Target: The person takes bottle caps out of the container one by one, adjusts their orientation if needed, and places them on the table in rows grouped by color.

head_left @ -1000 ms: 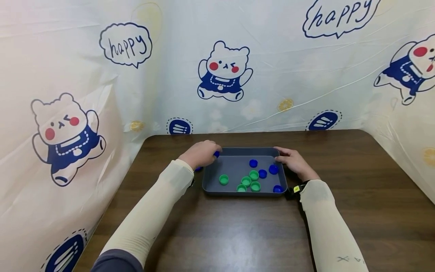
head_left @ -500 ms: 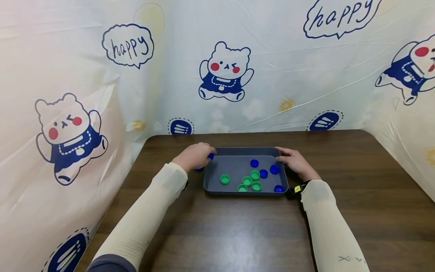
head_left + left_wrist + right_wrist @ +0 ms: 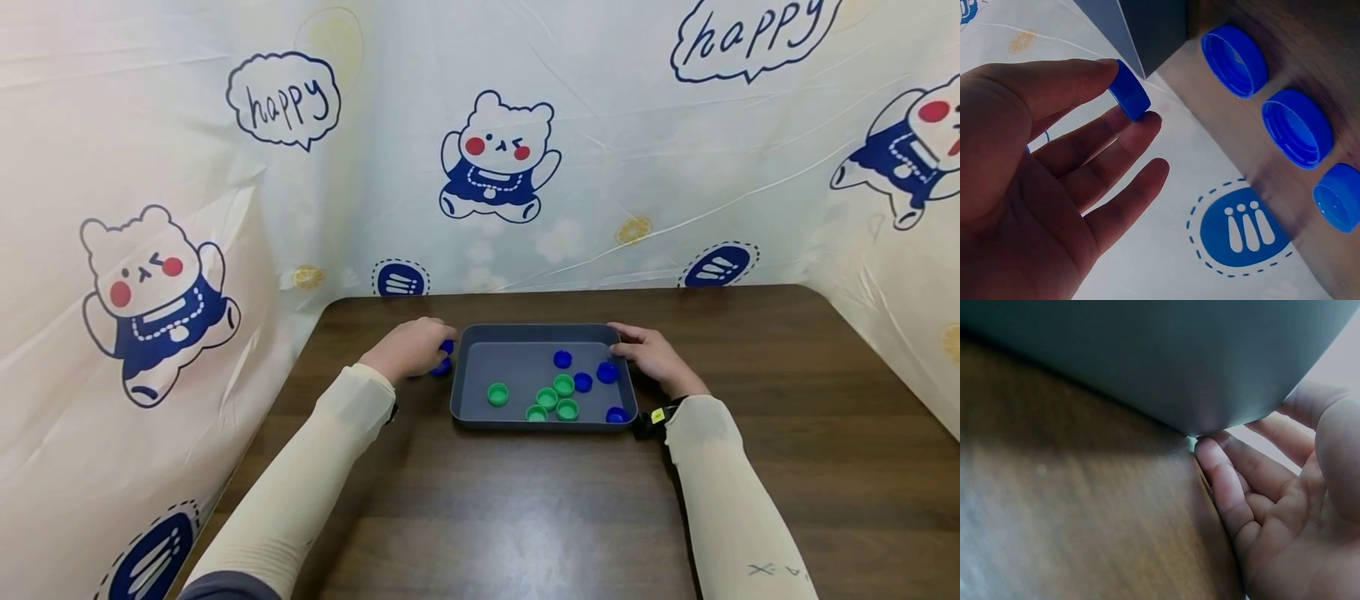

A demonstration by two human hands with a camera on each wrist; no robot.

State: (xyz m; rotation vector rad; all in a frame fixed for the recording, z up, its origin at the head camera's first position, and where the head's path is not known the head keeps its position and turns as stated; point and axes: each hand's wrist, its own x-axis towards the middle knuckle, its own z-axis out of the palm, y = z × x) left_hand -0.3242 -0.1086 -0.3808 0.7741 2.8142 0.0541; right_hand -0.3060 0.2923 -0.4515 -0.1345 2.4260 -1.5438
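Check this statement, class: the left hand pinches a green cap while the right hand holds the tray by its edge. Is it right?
Not quite: the cap that the left hand pinches is blue, not green, as the left wrist view shows. The right hand does hold the tray by its edge.

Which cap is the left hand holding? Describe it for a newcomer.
Find the gray tray on the wooden table; the left hand is just beyond its left side. The held cap is blue, seen nearly edge-on in the left wrist view. It is pinched in the hand, while the three blue caps nearby lie on the table.
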